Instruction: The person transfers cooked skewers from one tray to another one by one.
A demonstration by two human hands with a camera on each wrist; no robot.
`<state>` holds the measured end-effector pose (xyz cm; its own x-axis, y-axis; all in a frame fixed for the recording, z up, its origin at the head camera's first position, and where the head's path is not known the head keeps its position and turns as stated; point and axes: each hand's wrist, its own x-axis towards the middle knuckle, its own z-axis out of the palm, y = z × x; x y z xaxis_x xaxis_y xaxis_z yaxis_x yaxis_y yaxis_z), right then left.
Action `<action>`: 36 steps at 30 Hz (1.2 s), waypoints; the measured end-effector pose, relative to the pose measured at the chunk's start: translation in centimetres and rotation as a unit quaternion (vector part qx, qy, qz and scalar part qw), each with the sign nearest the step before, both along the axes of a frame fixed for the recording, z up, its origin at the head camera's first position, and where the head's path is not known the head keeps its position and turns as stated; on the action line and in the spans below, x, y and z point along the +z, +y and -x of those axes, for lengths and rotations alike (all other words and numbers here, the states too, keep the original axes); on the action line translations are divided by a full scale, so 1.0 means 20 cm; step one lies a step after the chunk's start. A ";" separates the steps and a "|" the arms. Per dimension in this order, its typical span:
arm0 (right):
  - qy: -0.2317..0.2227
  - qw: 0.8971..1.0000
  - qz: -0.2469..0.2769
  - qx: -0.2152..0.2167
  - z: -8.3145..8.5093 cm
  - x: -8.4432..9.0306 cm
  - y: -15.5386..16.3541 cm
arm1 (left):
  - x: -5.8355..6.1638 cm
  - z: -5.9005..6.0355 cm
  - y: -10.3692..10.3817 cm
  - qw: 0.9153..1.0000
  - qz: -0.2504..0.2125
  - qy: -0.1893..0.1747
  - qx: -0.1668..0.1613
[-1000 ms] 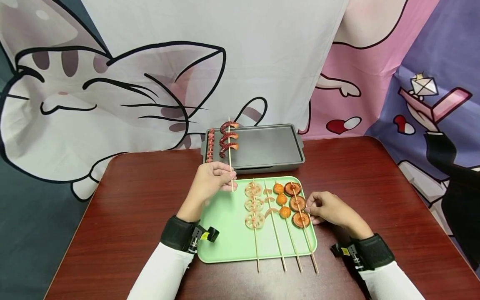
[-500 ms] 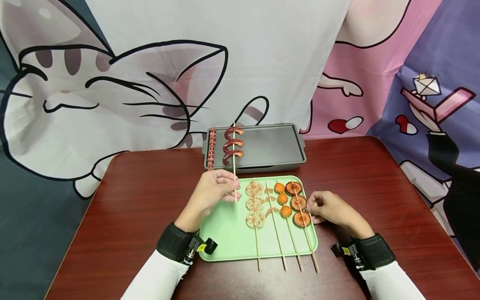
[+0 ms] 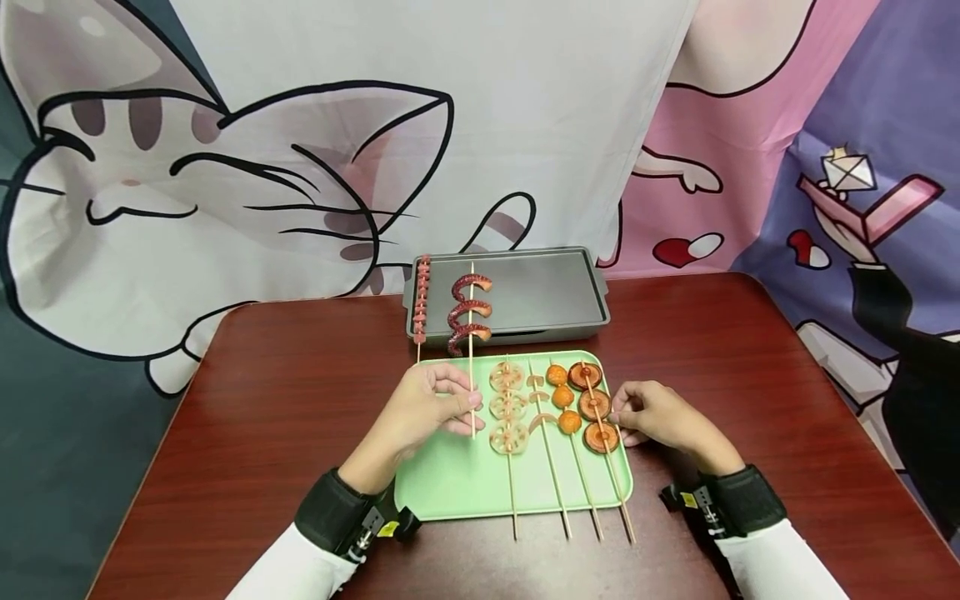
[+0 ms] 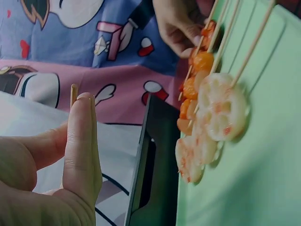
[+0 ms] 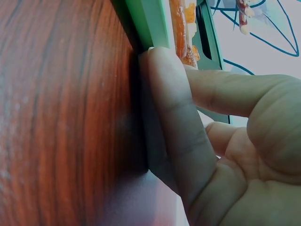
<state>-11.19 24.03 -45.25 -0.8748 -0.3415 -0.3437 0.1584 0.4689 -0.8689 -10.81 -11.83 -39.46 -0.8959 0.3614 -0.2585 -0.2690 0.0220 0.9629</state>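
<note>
- No legible text, label, brand, number or sign appears in any of the three views.
- Backdrop cloth [image 3: 300, 167]: cartoon drawings only, no lettering.
- Wrist straps [image 3: 742, 500]: small yellow tags present, too small to read.
- Green tray [image 3: 450, 483] and grey pan [image 3: 540, 292]: no markings visible.

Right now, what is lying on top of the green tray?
On the green tray lie four skewers: lotus root slices, pale curved pieces, orange balls, brown rounds. The left hand and right hand cover parts of the tray's surface.
</note>
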 end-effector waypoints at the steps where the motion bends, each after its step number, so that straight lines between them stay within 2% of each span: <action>1: 0.000 1.000 -0.001 0.000 0.00 0.00 0.00 | 0.00 -0.01 0.00 1.000 -0.001 0.001 -0.007; 6: -0.001 1.000 0.000 0.003 0.00 0.00 0.00 | -0.02 -0.07 0.00 1.000 -0.001 -0.011 -0.028; 26: -0.002 1.000 0.001 0.000 0.01 0.00 0.00 | -0.06 -0.25 0.00 0.997 -0.004 -0.049 -0.062; 36: -0.001 1.000 0.003 0.001 0.00 0.00 0.00 | -0.11 -0.34 0.01 0.998 -0.008 -0.044 -0.035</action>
<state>-11.26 24.02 -45.17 -0.8737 -0.3447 -0.3433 0.1591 0.4644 -0.8712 -3.96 -11.63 -41.57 -0.8428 0.4265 -0.3283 -0.3503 0.0284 0.9362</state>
